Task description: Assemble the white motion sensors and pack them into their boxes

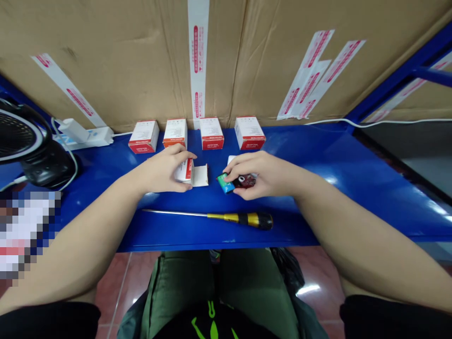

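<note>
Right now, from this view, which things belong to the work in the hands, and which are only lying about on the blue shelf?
Part of the work:
left hand holding a white box with a red end
a white card beside it
right hand holding a red circuit board and a green-blue block

Lying about:
four red-and-white boxes
a screwdriver
a white power strip
a black fan

Two hands: the left hand (158, 169) grips one box (184, 170), the right hand (263, 175) one battery (226, 183) and one circuit board (244, 181). Beyond the grip stand four boxes (212, 133) in a row; nearer the body lies one screwdriver (240, 219).
</note>
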The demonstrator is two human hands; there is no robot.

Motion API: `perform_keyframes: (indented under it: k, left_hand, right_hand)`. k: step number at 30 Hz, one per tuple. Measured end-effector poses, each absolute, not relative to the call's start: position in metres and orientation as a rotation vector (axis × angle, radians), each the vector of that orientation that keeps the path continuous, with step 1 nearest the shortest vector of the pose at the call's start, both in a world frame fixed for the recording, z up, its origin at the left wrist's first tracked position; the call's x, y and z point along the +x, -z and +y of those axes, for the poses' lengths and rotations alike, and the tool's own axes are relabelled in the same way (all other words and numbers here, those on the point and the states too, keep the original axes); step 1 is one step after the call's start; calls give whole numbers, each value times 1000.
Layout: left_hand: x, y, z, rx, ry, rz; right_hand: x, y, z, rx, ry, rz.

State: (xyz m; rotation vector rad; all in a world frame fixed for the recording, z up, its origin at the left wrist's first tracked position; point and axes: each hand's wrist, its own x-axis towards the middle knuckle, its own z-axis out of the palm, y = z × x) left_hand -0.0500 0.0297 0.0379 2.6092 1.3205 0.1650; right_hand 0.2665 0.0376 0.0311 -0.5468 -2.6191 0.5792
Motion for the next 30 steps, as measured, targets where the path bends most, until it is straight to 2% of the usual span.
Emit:
perform_keyframes:
  k: [9,16,18,22,25,30]
  left_hand:
    - [-65,-41,30,2611,-31,1608]
    - [-68,-41,24,2523,100,1851]
    - [-64,-43,22,2634,-45,1753]
    - [-45,-43,16,2846,-353,1253]
    - [-30,-35,12,2855,-361,994]
    - [-13,-16,13,2944,-191,932]
  right_hand:
    - [230,-2,24,-610,-234,-2691]
    - [210,10,27,-638,-262,-2712]
    - [212,9,30,-646,-272,-2724]
    - [225,0,35,-590,-244,-2737]
    - [245,-13,40,-649,-253,-2682]
    - [286,-36,56,-1114,-329,-2660]
